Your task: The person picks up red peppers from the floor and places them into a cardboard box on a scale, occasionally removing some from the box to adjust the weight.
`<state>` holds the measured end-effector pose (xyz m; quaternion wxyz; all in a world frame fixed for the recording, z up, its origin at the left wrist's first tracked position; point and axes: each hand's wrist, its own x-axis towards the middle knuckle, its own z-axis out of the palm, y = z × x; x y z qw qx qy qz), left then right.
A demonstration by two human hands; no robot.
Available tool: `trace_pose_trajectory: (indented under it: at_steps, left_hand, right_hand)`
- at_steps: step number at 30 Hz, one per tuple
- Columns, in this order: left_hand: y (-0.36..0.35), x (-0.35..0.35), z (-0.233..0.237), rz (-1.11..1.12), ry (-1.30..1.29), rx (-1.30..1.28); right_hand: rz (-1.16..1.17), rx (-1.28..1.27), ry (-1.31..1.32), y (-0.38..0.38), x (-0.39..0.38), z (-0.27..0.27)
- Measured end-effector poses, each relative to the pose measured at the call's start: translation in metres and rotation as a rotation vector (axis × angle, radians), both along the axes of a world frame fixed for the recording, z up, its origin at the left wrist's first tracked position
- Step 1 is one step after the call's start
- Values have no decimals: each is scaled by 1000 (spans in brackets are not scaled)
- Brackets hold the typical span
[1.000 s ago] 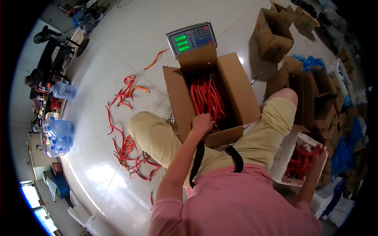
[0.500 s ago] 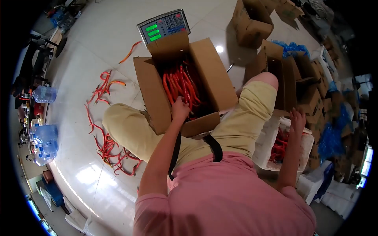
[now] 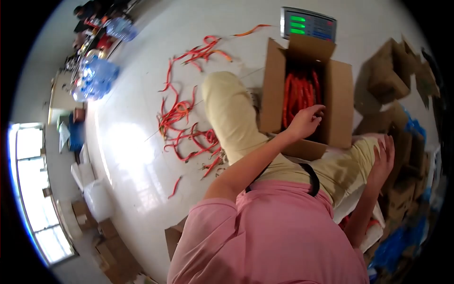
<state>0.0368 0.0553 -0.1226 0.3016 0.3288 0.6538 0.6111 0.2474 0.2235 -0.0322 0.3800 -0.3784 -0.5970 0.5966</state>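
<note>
My left hand (image 3: 307,121) is over the near part of an open cardboard box (image 3: 341,102), with its fingers loosely bent, apart and holding nothing visible. Long red chili peppers (image 3: 300,92) lie lengthwise in the box, partly hidden by that hand. To the right of the box, my right hand (image 3: 382,158) is raised above my knee, fingers spread and empty. Behind the box is a scale display (image 3: 309,24) with green lit readouts. More red peppers (image 3: 177,113) are scattered on the floor to the left of my leg.
Other cardboard boxes (image 3: 390,71) stand at the right, near blue plastic (image 3: 397,246). A white foam box (image 3: 373,232) with red peppers is partly behind my right forearm. Large clear blue bottles (image 3: 98,75) are at the upper left.
The view has swung left, shifting the box and scale rightward in it. My left hand has come up off the peppers, and my right hand is now nearer the box.
</note>
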Motion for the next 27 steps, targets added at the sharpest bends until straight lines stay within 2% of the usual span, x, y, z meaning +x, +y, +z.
trace_pose_trajectory:
  at_steps: [1, 3, 5, 6, 7, 9, 10, 14, 18, 21, 22, 24, 27]
  left_hand:
    - [-20, -4, 21, 36, -47, 68]
    - [-69, -16, 55, 296, 120, 136]
    - [-126, -30, 66, 650, 91, 310]
    - [-162, -44, 68, 833, 255, 164]
    - [-189, -55, 68, 1046, 236, 165]
    - [-247, -68, 41, 1270, 123, 151]
    - [-275, -70, 20, 1305, 120, 10]
    - [-375, -75, -99, 1375, 140, -395]
    - [-406, -96, -134, 1288, 34, -686]
    - [-419, -125, -150, 1051, 151, -1073]
    - [-428, -138, -166, 1040, -10, -1060]
    - [-453, -171, -207, 941, 49, -1185]
    - [-482, -212, -237, 849, 44, -1345]
  right_hand:
    - [18, 4, -27, -3, -7, 0]
    - [37, -32, -69, -9, -21, 3]
    - [71, -55, -88, -13, -33, 5]
    - [97, -64, -86, -12, -37, 4]
    - [122, -71, -83, -10, -42, 2]
    - [190, -83, -40, -10, -54, -2]
    - [215, -90, -30, -11, -62, 0]
    - [309, -57, -52, -22, -94, 9]
    - [396, 35, -151, -35, -133, 17]
    - [458, 109, -244, -39, -166, 18]
    - [479, 145, -278, -41, -179, 18]
    - [513, 222, -366, -50, -206, 25]
    - [551, 329, -514, -56, -250, 24]
